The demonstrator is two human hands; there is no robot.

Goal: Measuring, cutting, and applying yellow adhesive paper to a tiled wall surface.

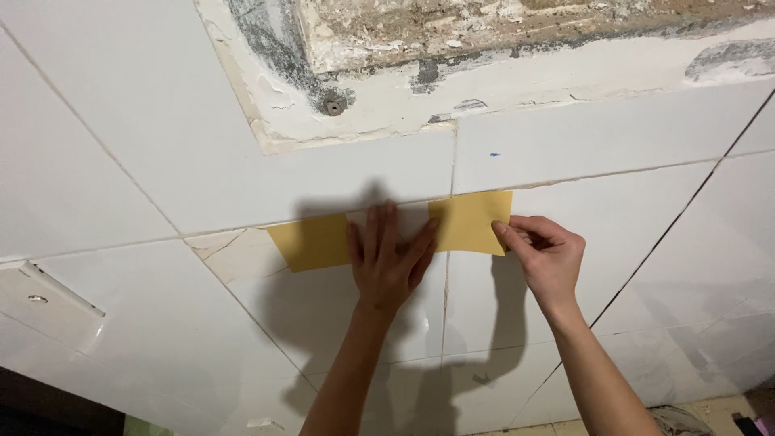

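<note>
A wide strip of yellow tape (472, 222) lies along a horizontal joint of a white tiled wall (145, 145). My left hand (389, 262) presses flat on the middle of the strip, fingers spread and pointing up, covering part of it. My right hand (545, 250) pinches the strip's right end between thumb and fingers. The left part of the tape (311, 242) sticks to the tile beside a cracked corner.
Above the tape, tiles are gone and bare plaster and rough masonry (484, 32) show, with a small round anchor hole (333, 105). A white fitting (40, 299) sits on the wall at far left. Dark grout lines run diagonally at right.
</note>
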